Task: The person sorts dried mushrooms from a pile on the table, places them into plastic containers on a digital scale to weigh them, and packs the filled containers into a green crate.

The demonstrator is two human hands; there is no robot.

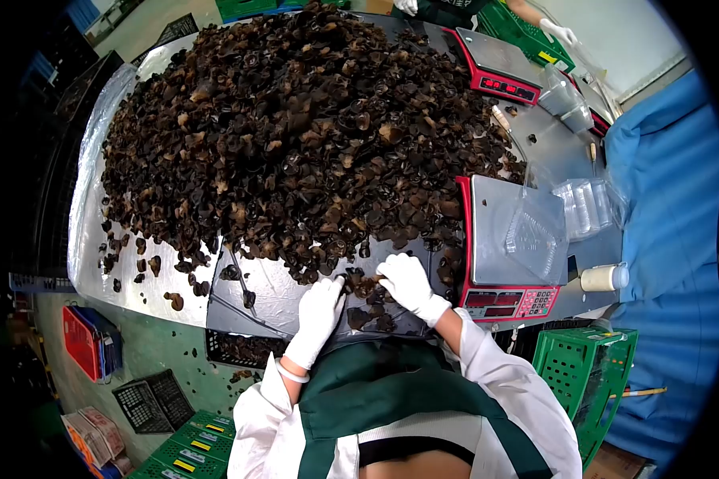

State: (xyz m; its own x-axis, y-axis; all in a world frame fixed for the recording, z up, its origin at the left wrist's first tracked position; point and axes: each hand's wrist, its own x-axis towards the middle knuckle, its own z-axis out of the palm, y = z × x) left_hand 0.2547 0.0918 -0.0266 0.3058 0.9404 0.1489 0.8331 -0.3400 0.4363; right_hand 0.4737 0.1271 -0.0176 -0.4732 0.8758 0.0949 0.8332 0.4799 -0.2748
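Observation:
My left hand, in a white glove, is closed with its fingertips at a small clump of dark brown wood ear mushrooms on the near edge of the table. From the other side, my right hand, also gloved, has its fingers curled and pinching a piece of the same clump. More loose wood ear pieces lie between the hands, close to my apron. Beyond them rises a big pile of wood ear mushrooms that covers most of the metal table.
To the right stands a red scale with a clear plastic box on its pan. Stacked clear boxes and a white bottle are beside it. Another scale and a co-worker's gloved hand are farther back. Green crates stand below.

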